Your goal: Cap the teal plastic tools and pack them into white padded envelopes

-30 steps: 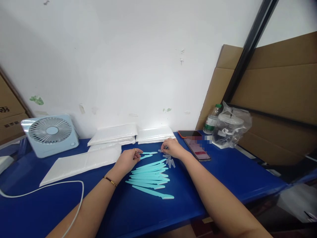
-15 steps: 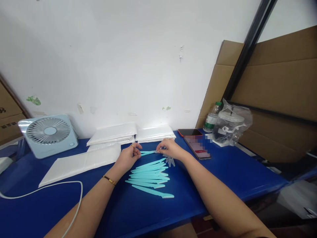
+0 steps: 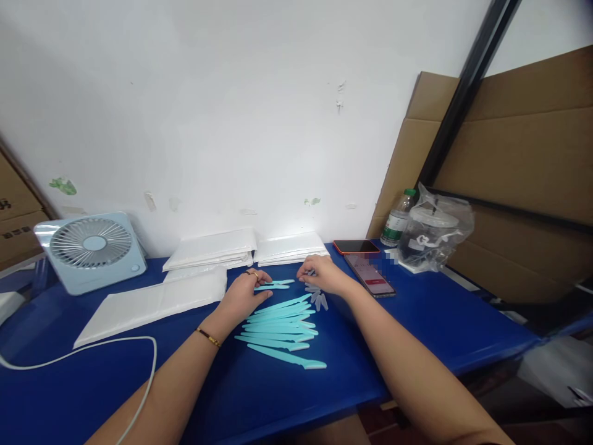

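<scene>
Near the back edge of the blue table (image 3: pixel 139 395), just ahead of a fanned pile of slim turquoise plastic razor sticks (image 3: pixel 280 327), the left hand (image 3: pixel 243 293) is resting fingers together on one such stick (image 3: pixel 273 285), while the right hand (image 3: pixel 322 275) is curling its fingers over small clear plastic caps (image 3: pixel 319 300). The stick is looking light, stiff and slippery, best pinched at mid-handle, away from the blade end. Whether the right fingertips are gripping a cap is hidden.

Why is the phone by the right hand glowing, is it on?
On. The phone lies flat on the blue table, its screen lit with a red bar.
</scene>
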The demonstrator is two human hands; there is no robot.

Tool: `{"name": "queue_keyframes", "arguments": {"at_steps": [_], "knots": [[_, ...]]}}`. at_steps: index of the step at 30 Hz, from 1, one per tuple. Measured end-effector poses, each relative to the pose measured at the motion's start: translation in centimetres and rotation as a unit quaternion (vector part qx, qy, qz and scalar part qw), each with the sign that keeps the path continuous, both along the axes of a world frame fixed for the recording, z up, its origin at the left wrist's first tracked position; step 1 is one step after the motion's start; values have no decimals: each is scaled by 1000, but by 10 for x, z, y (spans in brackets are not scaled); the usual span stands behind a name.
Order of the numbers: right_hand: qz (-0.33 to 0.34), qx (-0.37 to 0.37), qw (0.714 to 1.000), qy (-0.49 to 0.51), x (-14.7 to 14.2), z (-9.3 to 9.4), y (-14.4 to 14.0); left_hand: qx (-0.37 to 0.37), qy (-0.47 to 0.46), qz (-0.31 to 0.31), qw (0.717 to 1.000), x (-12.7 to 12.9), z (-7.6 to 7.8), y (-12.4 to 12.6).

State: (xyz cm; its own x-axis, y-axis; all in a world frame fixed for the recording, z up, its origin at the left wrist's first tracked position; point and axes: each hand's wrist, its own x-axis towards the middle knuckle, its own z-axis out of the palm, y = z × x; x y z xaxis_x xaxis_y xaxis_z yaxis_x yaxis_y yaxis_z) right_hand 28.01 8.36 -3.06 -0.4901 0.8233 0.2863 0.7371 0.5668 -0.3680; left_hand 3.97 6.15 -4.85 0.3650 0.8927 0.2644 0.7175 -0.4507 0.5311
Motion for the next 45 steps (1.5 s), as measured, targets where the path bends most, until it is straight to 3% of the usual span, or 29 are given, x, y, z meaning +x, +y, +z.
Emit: {"name": "queue_keyframes", "arguments": {"at_steps": [3,6,11,16,21,27,33,36,39,41,45], "knots": [[7,-47,998,-32,17,5,-1,-52,29,-46,997,1,-1,-3],[2,-76,995,-62,22,5,-2,-79,51,-51,994,3,0,-4],[-8,-103,994,-31,21,-5,3,-26,80,-21,996,-2,4,-5],[13,-137,990,17,27,-12,7,-7,113,-43,993,-4,6,-5],[37,-117,992,21,27,-11,5,26,152,-47,987,-4,8,-4],[16,-83,996,24,20,-12,5,23,170,-40,984,-3,13,-5],[50,-93,993,47,-3,-18,3,36,182,-41,982,-4,9,-2],[44,-71,995,47,-12,-16,2,49,187,-5,981,-9,5,2],[43,-43,996,60,-2,-8,1,56,159,37,985,-13,5,2],[55,-54,995,69,14,0,-1,35,127,21,991,-14,7,-1],[112,-143,982,44,39,7,-5,-57,68,-78,993,-9,9,-8]]}}
